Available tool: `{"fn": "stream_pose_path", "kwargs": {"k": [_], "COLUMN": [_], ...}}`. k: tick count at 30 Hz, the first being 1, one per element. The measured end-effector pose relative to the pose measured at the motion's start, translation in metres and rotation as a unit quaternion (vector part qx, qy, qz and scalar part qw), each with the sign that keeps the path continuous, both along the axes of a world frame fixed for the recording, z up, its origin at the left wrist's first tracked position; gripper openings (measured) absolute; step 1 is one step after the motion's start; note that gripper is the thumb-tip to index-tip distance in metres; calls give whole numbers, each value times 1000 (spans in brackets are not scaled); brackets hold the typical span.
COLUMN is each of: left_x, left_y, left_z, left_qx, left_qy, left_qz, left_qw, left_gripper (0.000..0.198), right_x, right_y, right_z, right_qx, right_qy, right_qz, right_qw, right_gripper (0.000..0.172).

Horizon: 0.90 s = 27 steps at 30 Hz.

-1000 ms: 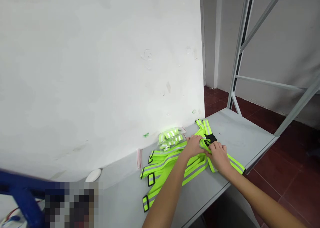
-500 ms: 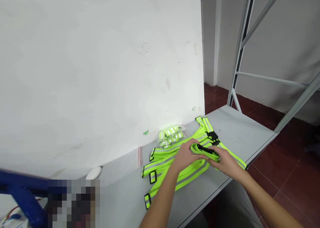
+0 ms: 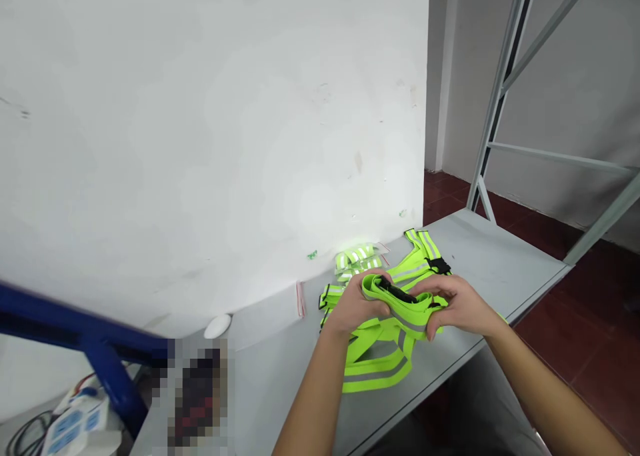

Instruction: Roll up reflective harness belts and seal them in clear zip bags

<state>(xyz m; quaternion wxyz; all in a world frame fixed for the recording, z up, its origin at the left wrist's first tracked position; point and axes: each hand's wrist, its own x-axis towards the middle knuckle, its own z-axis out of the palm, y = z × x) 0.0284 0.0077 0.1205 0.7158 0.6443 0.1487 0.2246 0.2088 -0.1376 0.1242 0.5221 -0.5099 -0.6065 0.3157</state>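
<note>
Between my two hands I hold a folded neon-green reflective belt (image 3: 407, 314) with a grey stripe and a black buckle tucked inside its loops. My left hand (image 3: 356, 304) grips its left end, thumb in front. On the right end, my right hand (image 3: 456, 304) pinches the folds between thumb and fingers. Beneath the hands, more loose neon-green reflective belts (image 3: 377, 378) with black buckles lie spread on the grey table. Behind my left hand are clear bags (image 3: 357, 259) with rolled green belts in them. My forearms and hands hide part of the pile.
A flat clear zip bag (image 3: 273, 316) with a red seal lies left on the table (image 3: 500, 249). Near it is a white oval object (image 3: 218, 326). A white wall panel (image 3: 225, 143) stands behind; a metal frame (image 3: 493, 129) rises at right, a blue bar (image 3: 107, 369) at left.
The folded belt has tilted and now shows its striped outer side more broadly, held higher toward me. Loose belts beneath have shifted into a bunch. The view has turned slightly left.
</note>
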Motion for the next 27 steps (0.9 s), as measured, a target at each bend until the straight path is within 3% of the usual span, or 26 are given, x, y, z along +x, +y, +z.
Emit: {"fn": "stream_pose_path", "kwargs": {"k": [5, 8, 12, 15, 17, 21, 27], "left_x": [0, -12, -36, -47, -50, -56, -68], "left_y": [8, 13, 14, 4, -4, -13, -8], "left_z": [-16, -20, -10, -1, 1, 4, 24], "left_qx": [-92, -101, 14, 144, 199, 256, 325], "left_qy": [-85, -116, -57, 14, 27, 18, 45], "left_qz": [-5, 73, 267, 390, 430, 424, 266], "left_qw": [992, 985, 962, 909, 880, 869, 906], "left_gripper": [66, 63, 49, 40, 36, 29, 29], "right_x": [-29, -38, -40, -50, -63, -85, -75], "right_y": [20, 32, 49, 59, 62, 61, 43], "right_z": [2, -1, -3, 2, 5, 5, 5], "right_qx": [107, 82, -14, -56, -54, -27, -51], "right_qy": [-3, 3, -53, -85, -57, 14, 106], "right_qz": [-53, -148, -280, -252, -205, -118, -78], "right_qw": [993, 986, 958, 962, 976, 993, 990], "right_gripper": [61, 57, 43, 29, 31, 44, 52]}}
